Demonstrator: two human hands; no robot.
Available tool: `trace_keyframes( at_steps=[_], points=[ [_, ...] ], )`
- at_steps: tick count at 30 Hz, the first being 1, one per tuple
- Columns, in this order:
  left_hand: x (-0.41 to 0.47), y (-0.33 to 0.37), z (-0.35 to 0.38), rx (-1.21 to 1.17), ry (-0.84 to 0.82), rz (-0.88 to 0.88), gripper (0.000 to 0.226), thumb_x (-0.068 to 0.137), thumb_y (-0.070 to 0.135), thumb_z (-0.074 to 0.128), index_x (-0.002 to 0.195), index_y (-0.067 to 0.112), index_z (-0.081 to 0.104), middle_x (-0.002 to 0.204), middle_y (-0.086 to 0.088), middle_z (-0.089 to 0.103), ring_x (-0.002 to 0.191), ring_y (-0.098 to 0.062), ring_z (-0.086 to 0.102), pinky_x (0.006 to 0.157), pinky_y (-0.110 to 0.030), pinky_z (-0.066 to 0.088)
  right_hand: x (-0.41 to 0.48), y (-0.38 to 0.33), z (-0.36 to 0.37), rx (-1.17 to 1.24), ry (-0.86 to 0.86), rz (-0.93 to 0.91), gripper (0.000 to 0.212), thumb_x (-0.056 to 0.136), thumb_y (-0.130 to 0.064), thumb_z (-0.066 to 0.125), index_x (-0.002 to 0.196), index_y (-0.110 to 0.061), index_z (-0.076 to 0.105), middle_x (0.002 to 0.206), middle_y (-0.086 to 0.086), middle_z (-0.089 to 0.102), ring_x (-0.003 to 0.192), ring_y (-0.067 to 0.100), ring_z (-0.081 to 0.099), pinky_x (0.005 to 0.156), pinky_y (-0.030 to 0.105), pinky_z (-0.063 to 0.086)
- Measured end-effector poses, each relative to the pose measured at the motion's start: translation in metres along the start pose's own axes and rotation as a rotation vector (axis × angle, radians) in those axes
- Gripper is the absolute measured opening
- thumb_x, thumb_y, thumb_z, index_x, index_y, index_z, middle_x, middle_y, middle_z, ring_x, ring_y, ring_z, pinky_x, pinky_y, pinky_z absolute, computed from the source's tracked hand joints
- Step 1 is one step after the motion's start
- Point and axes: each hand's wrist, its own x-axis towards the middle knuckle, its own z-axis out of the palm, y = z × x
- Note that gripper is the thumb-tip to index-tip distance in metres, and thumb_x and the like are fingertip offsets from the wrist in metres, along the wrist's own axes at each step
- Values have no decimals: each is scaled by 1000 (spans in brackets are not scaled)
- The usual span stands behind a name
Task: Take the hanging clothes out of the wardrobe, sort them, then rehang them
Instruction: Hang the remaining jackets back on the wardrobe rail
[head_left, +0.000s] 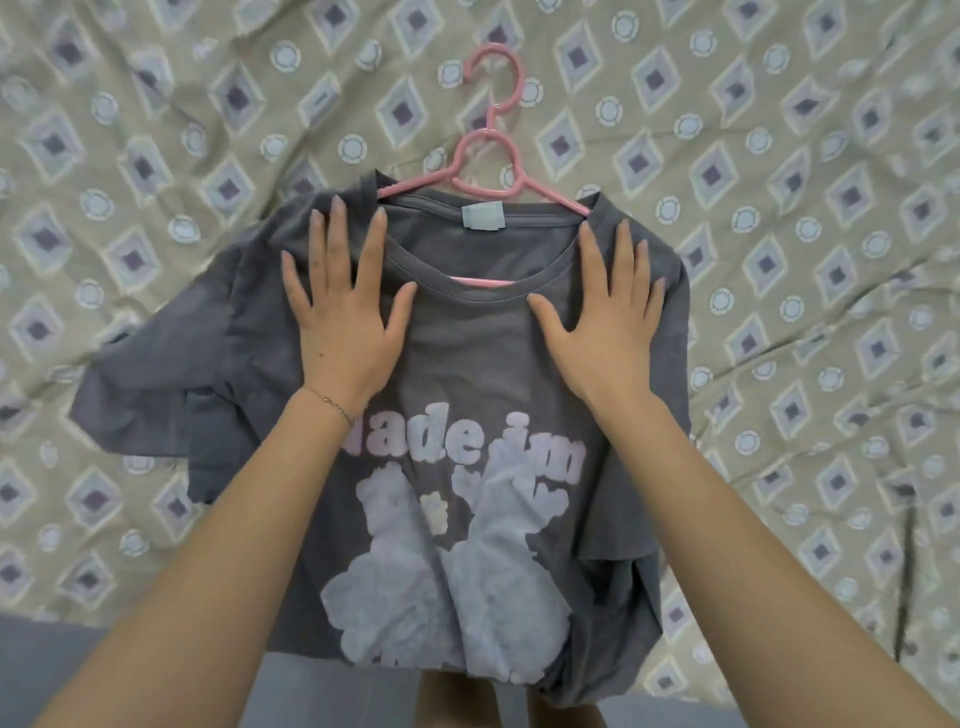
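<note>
the grey t-shirt (467, 374) lies on the bed (156, 130) with its pink hanger (488, 156) inside the neck; left hand (343, 317) and right hand (602, 322) press flat on its shoulders, fingers spread, gripping nothing. light and floppy, it probably lifts best by the hanger hook

So I've got a grey T-shirt (467, 374) lying front-up on a bed sheet (779, 260) with a diamond and circle pattern, pink hanger (485, 171) inside it with the hook pointing away from me. My left hand (345, 317) and right hand (605, 322) are both flat on the shoulders, fingers spread, one each side of the neckline. There's a thin bracelet (332, 402) on my left wrist. The print reads something like "made in", partly covered by my arm.
</note>
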Motion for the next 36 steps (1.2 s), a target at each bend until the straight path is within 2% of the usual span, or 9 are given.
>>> trace_keyframes(
  at_steps=[5, 10, 14, 18, 20, 24, 28, 32, 36],
  points=[
    [21, -7, 2, 26, 50, -36, 64, 102, 51, 28, 158, 21, 19, 164, -10, 17, 152, -28, 9, 120, -51, -2, 25, -1, -3, -11, 10, 0, 75, 96, -58, 45, 156, -30, 12, 164, 7, 11, 152, 25, 1, 121, 46, -3],
    [26, -2, -3, 28, 136, -59, 51, 102, 38, 37, 145, 11, 42, 140, -17, 46, 132, -38, 39, 120, -52, 14, 31, 0, -3, -46, 110, -49, 69, 90, -59, 55, 144, -19, 42, 137, 14, 41, 130, 33, 35, 115, 51, 19],
    [22, 4, -14, 49, 119, -105, 36, 100, 34, 41, 118, 6, 56, 114, -21, 54, 107, -40, 48, 98, -50, 34, 25, 1, -12, -94, 113, -69, 51, 89, -53, 59, 119, -12, 57, 115, 13, 49, 108, 34, 44, 100, 43, 32],
    [-6, 7, -32, 27, 119, -57, 29, 100, 33, 46, 101, 6, 58, 98, -18, 56, 93, -37, 50, 78, -46, 36, 13, 0, -31, -34, 27, -61, 36, 95, -42, 58, 105, -7, 57, 104, 11, 53, 101, 33, 48, 84, 37, 32],
    [-26, 11, -45, -14, 111, -50, 28, 101, 32, 46, 99, 7, 58, 97, -15, 57, 90, -36, 51, 76, -45, 37, 3, -2, -44, 62, -35, -44, 32, 97, -39, 55, 99, -7, 55, 95, 6, 50, 93, 30, 49, 73, 34, 32],
    [-64, 24, -77, -60, 108, -59, 26, 100, 31, 47, 99, 8, 59, 96, -13, 58, 90, -34, 52, 74, -41, 36, -28, -5, -75, 80, -97, -69, 34, 98, -43, 51, 94, -10, 52, 88, 4, 55, 82, 25, 50, 67, 38, 39],
    [-100, 45, -116, -109, 119, -68, 29, 100, 34, 47, 94, 8, 57, 91, -11, 59, 87, -33, 53, 72, -44, 41, -72, -5, -118, 78, -120, -124, 32, 101, -44, 45, 91, -14, 47, 72, -3, 50, 68, 22, 49, 55, 34, 33],
    [-154, 70, -163, -66, 165, -91, 34, 99, 38, 46, 93, 7, 59, 89, -12, 60, 79, -32, 57, 65, -42, 43, -126, -3, -164, 117, -170, -183, 30, 100, -46, 45, 95, -16, 47, 73, 1, 57, 65, 22, 53, 55, 36, 38],
    [-234, 87, -211, -116, 225, -164, 21, 97, 25, 59, 94, 5, 60, 92, -14, 61, 74, -33, 57, 64, -41, 44, -187, -12, -208, 131, -202, -316, 28, 101, -42, 46, 93, -15, 49, 69, 2, 57, 63, 23, 54, 57, 39, 41]
  ],
)
